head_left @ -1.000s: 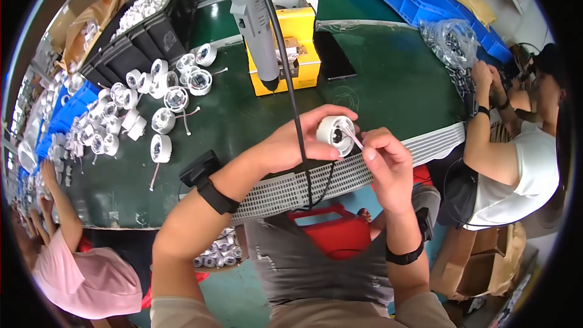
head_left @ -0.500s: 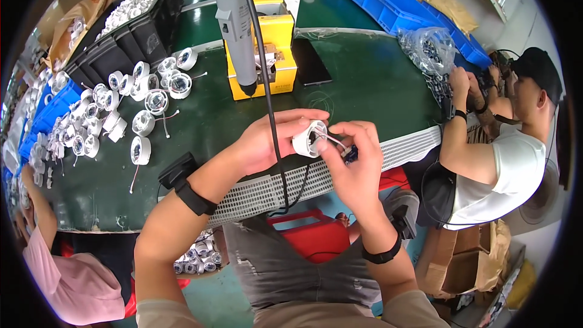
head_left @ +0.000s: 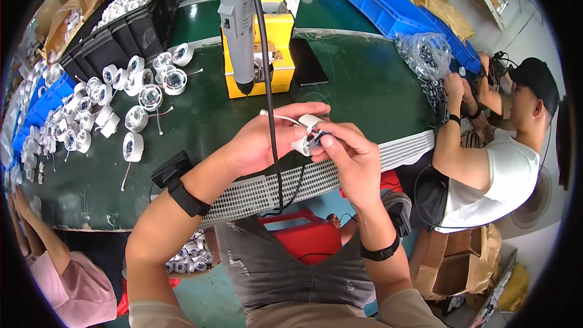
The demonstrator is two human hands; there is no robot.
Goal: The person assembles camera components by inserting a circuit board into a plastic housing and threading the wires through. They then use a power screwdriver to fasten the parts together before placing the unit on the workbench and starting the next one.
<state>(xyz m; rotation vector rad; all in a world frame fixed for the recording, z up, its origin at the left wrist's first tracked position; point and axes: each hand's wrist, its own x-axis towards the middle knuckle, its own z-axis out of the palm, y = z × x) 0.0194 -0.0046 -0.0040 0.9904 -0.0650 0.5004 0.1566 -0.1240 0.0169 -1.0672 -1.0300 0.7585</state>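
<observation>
My left hand (head_left: pixel 258 140) is closed around a white round housing (head_left: pixel 300 146), holding it above the near edge of the green bench. My right hand (head_left: pixel 355 161) pinches a small dark circuit board (head_left: pixel 318 138) at the housing's open face. How far the board sits inside is hidden by the fingers. A pale wire with a small white plug (head_left: pixel 263 112) runs from the housing over my left hand. Close in front of my left forearm hangs a black cable (head_left: pixel 271 109). Similar white housings with clear domes (head_left: pixel 150 97) lie on the bench at the left.
A grey electric screwdriver (head_left: pixel 237 36) hangs before a yellow stand (head_left: pixel 282 45), beside a black flat device (head_left: pixel 308 64). A black crate (head_left: pixel 115 48) of white parts stands far left, blue trays (head_left: pixel 376 0) far right. Co-workers sit on both sides; one wears a white shirt (head_left: pixel 492 182).
The housing has turned in my left hand, and its wire now trails left over the hand. My right fingers have brought the dark board up to the housing's opening.
</observation>
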